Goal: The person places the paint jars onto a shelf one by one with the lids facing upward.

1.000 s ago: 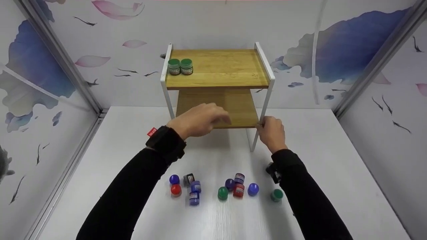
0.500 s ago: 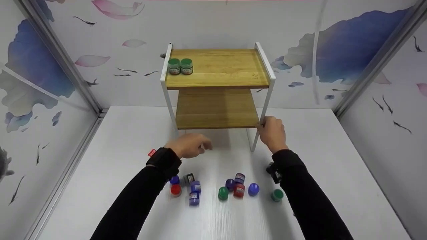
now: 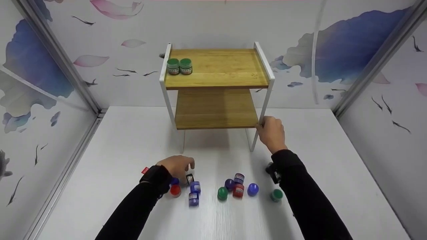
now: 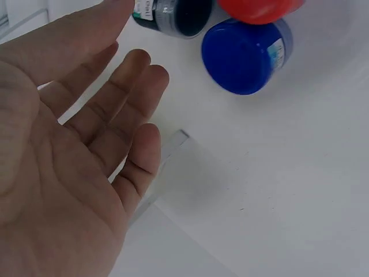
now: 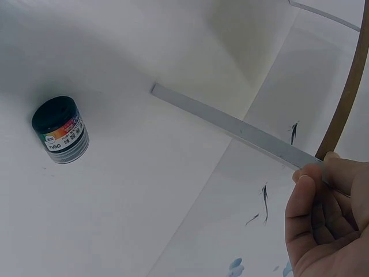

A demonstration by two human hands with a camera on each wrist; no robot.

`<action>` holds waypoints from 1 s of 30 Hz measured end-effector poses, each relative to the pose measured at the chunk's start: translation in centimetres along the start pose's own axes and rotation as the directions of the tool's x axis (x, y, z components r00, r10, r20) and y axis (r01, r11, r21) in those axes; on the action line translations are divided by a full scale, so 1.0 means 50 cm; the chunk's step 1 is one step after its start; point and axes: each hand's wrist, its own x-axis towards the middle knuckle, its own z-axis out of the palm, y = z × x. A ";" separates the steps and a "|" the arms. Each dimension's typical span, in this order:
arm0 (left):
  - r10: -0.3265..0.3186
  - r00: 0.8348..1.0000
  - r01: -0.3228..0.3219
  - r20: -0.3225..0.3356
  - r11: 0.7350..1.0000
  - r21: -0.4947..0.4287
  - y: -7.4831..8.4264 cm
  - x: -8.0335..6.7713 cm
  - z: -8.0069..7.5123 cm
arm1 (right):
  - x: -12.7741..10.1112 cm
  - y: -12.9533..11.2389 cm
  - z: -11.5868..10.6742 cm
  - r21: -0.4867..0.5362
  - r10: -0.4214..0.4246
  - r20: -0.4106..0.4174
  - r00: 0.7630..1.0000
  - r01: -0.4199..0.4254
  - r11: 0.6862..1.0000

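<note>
My left hand (image 3: 176, 166) hovers with loosely bent fingers over the left cluster of paint jars. Its thumb overlaps a dark jar (image 4: 193, 14) in the left wrist view. Beside that lie a blue-lidded jar (image 4: 236, 57) and a red-lidded jar (image 3: 175, 190); two more blue jars (image 3: 193, 199) are just right of them. My right hand (image 3: 272, 133) pinches the front right leg (image 5: 230, 124) of a two-tier shelf (image 3: 217, 110) at its lower board. Two green-lidded jars (image 3: 185, 66) stand side by side at the left of the top board (image 3: 227, 66).
A second cluster sits right of centre: a green jar (image 3: 222, 193), a red jar (image 3: 238, 191) and several blue or purple ones. Further right stands a dark green-lidded jar (image 5: 60, 133). Patterned walls enclose the white table (image 3: 133, 133) at the back and sides.
My left hand has come down from in front of the lower board to the left jar cluster. The right hand has kept its grip on the shelf leg.
</note>
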 end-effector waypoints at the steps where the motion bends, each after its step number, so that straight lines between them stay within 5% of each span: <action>1: -0.007 1.000 0.007 -0.007 1.000 0.000 -0.002 -0.001 0.005 | 0.000 0.000 0.000 0.000 -0.002 -0.001 1.000 0.002 1.000; 13: -0.021 0.999 0.020 -0.024 0.999 -0.032 -0.010 0.004 0.041 | 0.000 0.004 0.002 -0.003 -0.017 -0.012 1.000 0.016 1.000; 21: 0.031 0.998 -0.034 -0.055 0.999 -0.039 -0.011 0.006 0.045 | 0.000 0.005 0.003 -0.003 -0.001 -0.004 1.000 0.001 1.000; 30: 0.028 0.997 -0.032 -0.074 0.998 -0.057 -0.025 0.037 0.049 | 0.000 0.001 0.000 0.002 -0.013 -0.012 1.000 0.013 1.000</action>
